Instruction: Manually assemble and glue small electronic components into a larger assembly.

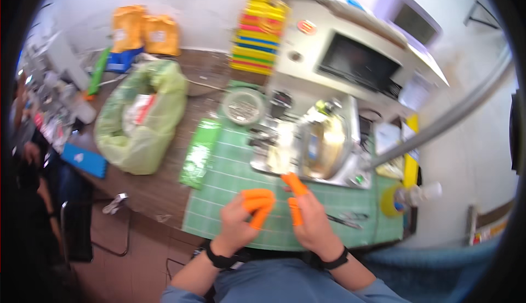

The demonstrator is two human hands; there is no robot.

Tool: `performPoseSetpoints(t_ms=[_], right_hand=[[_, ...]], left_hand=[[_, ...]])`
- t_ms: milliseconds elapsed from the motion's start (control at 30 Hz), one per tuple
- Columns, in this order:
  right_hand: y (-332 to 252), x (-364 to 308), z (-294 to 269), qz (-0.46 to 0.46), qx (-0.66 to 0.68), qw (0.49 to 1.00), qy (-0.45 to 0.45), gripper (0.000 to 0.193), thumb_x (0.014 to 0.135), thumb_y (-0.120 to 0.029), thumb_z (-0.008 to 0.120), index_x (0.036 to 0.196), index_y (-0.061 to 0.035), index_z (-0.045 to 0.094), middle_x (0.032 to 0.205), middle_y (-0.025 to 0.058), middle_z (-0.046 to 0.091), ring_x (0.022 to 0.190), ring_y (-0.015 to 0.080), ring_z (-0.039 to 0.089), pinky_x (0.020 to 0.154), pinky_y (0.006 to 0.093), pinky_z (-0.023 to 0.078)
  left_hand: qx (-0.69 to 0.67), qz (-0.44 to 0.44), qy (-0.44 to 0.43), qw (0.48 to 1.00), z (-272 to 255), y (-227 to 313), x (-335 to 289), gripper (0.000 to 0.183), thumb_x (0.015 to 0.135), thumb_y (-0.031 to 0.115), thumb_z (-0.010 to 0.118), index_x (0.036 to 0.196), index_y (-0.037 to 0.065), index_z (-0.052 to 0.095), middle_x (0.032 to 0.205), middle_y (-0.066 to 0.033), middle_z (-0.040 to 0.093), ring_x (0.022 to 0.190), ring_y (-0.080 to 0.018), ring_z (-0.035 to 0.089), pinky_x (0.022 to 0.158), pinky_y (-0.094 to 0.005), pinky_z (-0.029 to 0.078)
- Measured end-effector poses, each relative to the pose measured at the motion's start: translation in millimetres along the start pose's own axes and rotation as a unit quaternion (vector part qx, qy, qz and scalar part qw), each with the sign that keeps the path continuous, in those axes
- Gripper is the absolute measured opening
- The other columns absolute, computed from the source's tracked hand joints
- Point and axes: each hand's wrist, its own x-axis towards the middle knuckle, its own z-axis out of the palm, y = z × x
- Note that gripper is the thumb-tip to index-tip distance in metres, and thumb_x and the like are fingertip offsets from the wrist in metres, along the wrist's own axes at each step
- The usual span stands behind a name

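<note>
Both my hands hover over a green cutting mat near the table's front edge. My left hand has orange finger cots on its fingers, which curl inward, and nothing shows in it. My right hand also wears orange cots, with one finger raised toward a metal machine just beyond it. The two hands almost touch at the fingertips. Whether a small part sits between them is lost in the blur. Each wrist has a black band.
A pale green plastic bag bulges on the brown table at left, a flat green packet beside the mat. A round clear dish, stacked coloured trays, a monitor, a yellow tape roll and tweezers lie around.
</note>
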Motion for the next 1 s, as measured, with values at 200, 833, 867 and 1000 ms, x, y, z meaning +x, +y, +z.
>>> performPoseSetpoints(t_ms=[200,833,867,1000], right_hand=[[-2,-32,-17,-0.011,0.116,0.992,0.058,0.052,0.106,-0.007,0.05,0.157,0.002,0.038,0.149,0.0236,0.055,0.125,0.0351,0.063,0.105,0.0418,0.05],[-4,-40,-14,0.036,0.1,0.994,0.027,0.052,0.102,-0.004,0.056,0.152,0.0048,0.044,0.141,0.0266,0.058,0.116,0.0372,0.065,0.103,0.0415,0.05],[1,-41,-7,0.035,0.089,0.995,0.007,0.06,0.1,-0.008,0.064,0.154,0.0029,0.042,0.143,0.0258,0.056,0.12,0.0371,0.062,0.103,0.0399,0.051],[-14,-17,13,0.05,0.109,0.99,-0.068,0.073,0.095,-0.015,0.074,0.156,0.0032,0.038,0.144,0.0266,0.055,0.123,0.0369,0.061,0.107,0.0456,0.047]], left_hand=[[-0.037,-0.045,-0.04,0.998,8,2,5,0.02,0.086,-0.006,0.077,0.104,0.002,0.077,0.11,-0.0117,0.075,0.084,-0.0161,0.072,0.065,-0.0245,0.058],[-0.026,-0.011,-0.031,0.999,7,0,5,0.021,0.082,-0.004,0.08,0.102,0.002,0.077,0.106,-0.0135,0.076,0.088,-0.0242,0.072,0.072,-0.0299,0.057],[-0.029,-0.011,-0.033,0.999,7,-1,5,0.022,0.082,-0.004,0.08,0.102,0.003,0.077,0.107,-0.0137,0.076,0.09,-0.0254,0.073,0.074,-0.0308,0.058],[-0.045,-0.032,-0.021,0.998,0,-2,-1,0.021,0.083,-0.002,0.08,0.104,0.003,0.077,0.11,-0.0141,0.075,0.095,-0.027,0.073,0.077,-0.0325,0.059]])
